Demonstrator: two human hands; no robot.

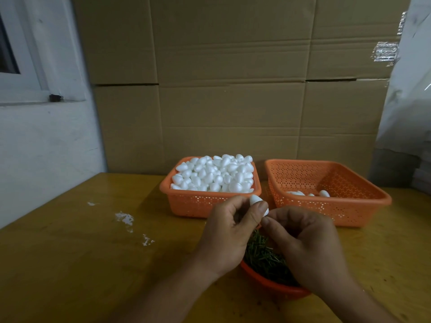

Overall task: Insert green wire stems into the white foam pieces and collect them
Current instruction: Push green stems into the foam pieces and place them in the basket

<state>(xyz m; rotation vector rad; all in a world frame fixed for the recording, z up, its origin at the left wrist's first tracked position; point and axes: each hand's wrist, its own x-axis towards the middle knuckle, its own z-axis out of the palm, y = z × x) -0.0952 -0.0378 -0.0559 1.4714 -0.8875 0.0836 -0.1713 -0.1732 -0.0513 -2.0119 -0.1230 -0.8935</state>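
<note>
A: On the left of the wooden table [70, 264] you have only a few white flecks [124, 217]; what is hard to read sits under your hands.

B: What is covered?

A: Your left hand [227, 238] pinches a white foam piece [256, 201] between thumb and curled fingers, so only its upper end and a sliver beside the thumb show. Your right hand [307, 243] has its fingers curled with the fingertips touching that piece. I cannot tell whether a green stem is between them.

B: And the stems?

A: The green wire stems [263, 257] lie in a small orange bowl [272, 285] just below your hands, which hide most of it.

B: Behind?

A: The left orange basket [193, 203] is heaped with foam pieces [214, 174]. The right orange basket [349, 206] holds a few white pieces [324, 193], half hidden by its near wall. Cardboard boxes [233, 78] stand behind both baskets, and a grey plastic sheet [405, 101] is cut off at the right edge.
</note>
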